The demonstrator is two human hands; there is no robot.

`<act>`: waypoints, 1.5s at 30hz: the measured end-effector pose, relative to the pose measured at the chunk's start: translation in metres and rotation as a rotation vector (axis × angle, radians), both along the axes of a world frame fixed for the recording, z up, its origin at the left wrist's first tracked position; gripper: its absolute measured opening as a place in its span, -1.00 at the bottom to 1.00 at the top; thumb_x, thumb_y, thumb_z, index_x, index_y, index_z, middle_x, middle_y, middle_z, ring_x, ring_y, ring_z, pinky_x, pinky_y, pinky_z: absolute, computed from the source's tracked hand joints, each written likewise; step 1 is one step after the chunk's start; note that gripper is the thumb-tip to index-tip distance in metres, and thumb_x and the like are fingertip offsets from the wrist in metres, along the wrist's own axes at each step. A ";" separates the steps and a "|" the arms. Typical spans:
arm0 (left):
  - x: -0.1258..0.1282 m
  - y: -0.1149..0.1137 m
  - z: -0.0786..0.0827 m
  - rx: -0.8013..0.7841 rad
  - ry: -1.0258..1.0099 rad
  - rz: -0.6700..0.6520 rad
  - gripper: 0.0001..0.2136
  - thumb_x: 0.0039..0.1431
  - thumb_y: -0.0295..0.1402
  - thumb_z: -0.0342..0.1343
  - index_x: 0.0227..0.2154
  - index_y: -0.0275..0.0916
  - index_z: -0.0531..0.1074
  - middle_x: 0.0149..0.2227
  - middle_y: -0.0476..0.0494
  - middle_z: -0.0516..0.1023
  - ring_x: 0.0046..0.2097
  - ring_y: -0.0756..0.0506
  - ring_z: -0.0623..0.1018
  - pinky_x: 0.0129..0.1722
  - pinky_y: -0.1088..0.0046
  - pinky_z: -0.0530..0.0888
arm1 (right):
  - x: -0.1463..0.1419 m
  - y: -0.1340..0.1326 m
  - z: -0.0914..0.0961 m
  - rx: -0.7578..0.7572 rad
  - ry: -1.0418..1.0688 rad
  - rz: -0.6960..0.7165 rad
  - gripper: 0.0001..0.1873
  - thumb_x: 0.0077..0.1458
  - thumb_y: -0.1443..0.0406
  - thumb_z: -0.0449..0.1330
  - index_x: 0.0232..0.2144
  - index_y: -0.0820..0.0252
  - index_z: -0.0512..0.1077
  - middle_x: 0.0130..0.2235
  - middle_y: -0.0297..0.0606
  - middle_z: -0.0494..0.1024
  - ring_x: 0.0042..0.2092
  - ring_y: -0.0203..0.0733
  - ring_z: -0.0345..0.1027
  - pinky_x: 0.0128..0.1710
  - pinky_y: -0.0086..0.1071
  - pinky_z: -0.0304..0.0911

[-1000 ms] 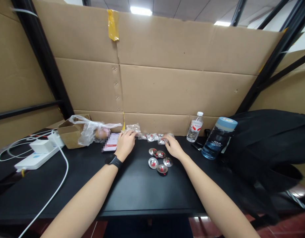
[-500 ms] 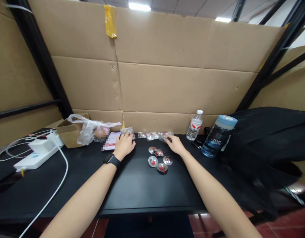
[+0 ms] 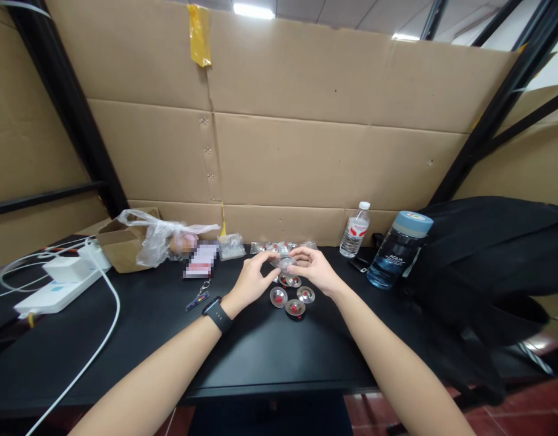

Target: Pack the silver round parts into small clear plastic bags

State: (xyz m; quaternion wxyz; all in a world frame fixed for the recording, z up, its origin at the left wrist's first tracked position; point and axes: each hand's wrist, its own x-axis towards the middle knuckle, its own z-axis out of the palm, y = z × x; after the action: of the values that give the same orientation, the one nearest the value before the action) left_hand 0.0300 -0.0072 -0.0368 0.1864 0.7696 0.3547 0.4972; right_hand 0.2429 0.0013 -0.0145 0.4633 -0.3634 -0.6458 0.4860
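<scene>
Between my left hand (image 3: 252,280) and my right hand (image 3: 313,270) a small clear plastic packet (image 3: 287,263) is held above the table, with what looks like a metal finger cymbal inside. My right thumb and fingers pinch its right side. The left thumb and fingertips close on its left edge. Just below lie several loose silver finger cymbals with red centres, among them a left one (image 3: 279,297), a front one (image 3: 295,307) and a right one (image 3: 305,295). More bagged cymbals (image 3: 265,247) lie in a row behind, partly hidden by my fingers.
A phone (image 3: 201,259), a keychain (image 3: 198,300) and a heap of clear bags (image 3: 232,246) are at left, beyond them a cardboard box (image 3: 120,248) and a power strip (image 3: 63,290). A water bottle (image 3: 355,230), a blue-lidded bottle (image 3: 399,249) and a black backpack (image 3: 479,272) stand right.
My left hand has moved right from beside the phone, uncovering the keychain and the clear bags. The right hand has lifted a packet from the row and brought it left between both hands.
</scene>
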 end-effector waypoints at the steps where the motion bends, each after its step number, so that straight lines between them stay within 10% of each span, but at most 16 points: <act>1: 0.000 0.001 -0.001 -0.020 -0.025 -0.029 -0.70 0.18 -0.23 0.24 -0.05 -0.16 0.47 -0.02 -0.15 0.59 0.01 -0.15 0.56 0.10 0.29 0.45 | 0.000 0.000 0.000 -0.009 0.002 -0.003 -0.53 -0.21 0.19 0.52 -0.23 0.17 0.50 -0.24 -0.24 0.63 -0.22 -0.13 0.55 -0.20 -0.30 0.44; 7: -0.003 0.009 -0.006 -0.251 -0.120 -0.054 -0.60 0.37 -0.04 -0.07 -0.26 -0.23 0.53 -0.21 -0.14 0.64 -0.12 -0.16 0.60 -0.04 0.33 0.50 | 0.004 0.002 -0.004 -0.058 -0.023 -0.009 -0.57 -0.23 0.15 0.52 -0.34 0.20 0.49 -0.32 -0.24 0.63 -0.29 -0.11 0.56 -0.28 -0.28 0.45; 15: -0.008 0.008 -0.007 -0.283 0.048 -0.109 -0.71 0.10 -0.19 0.30 -0.13 -0.14 0.52 -0.25 -0.07 0.68 -0.14 -0.16 0.64 0.02 0.31 0.47 | 0.007 0.004 -0.001 -0.014 -0.041 -0.066 -0.63 -0.15 0.10 0.48 -0.41 0.23 0.53 -0.35 -0.24 0.61 -0.31 -0.17 0.50 -0.31 -0.35 0.38; 26: 0.003 0.007 -0.011 -0.311 -0.046 -0.156 -0.62 0.34 -0.03 -0.02 -0.19 -0.23 0.55 -0.20 -0.13 0.64 -0.15 -0.15 0.59 -0.11 0.38 0.48 | 0.013 0.003 0.004 -0.056 -0.032 -0.013 -0.62 -0.24 0.14 0.53 -0.40 0.23 0.58 -0.28 -0.19 0.65 -0.25 -0.10 0.54 -0.20 -0.25 0.42; 34: 0.001 0.010 -0.017 -0.317 -0.039 -0.219 -0.64 0.08 -0.25 0.32 -0.06 -0.22 0.48 -0.20 -0.13 0.64 -0.15 -0.13 0.62 0.00 0.30 0.48 | 0.012 0.002 0.002 -0.056 -0.117 0.007 -0.65 -0.15 0.09 0.47 -0.39 0.22 0.60 -0.36 -0.23 0.62 -0.34 -0.19 0.47 -0.34 -0.35 0.37; 45: 0.001 0.003 -0.014 -0.267 0.102 -0.119 -0.66 0.17 -0.31 0.20 0.01 -0.11 0.40 -0.23 -0.03 0.67 -0.09 -0.14 0.61 0.07 0.28 0.40 | 0.012 0.005 0.005 0.072 -0.081 -0.164 -0.64 -0.03 0.02 0.39 -0.44 0.21 0.59 -0.42 -0.23 0.60 -0.35 -0.17 0.44 -0.37 -0.36 0.29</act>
State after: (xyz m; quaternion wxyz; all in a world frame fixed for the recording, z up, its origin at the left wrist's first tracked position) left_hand 0.0308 -0.0043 -0.0508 0.2980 0.7818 0.3805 0.3940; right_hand 0.2545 0.0058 -0.0098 0.4879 -0.4175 -0.6491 0.4078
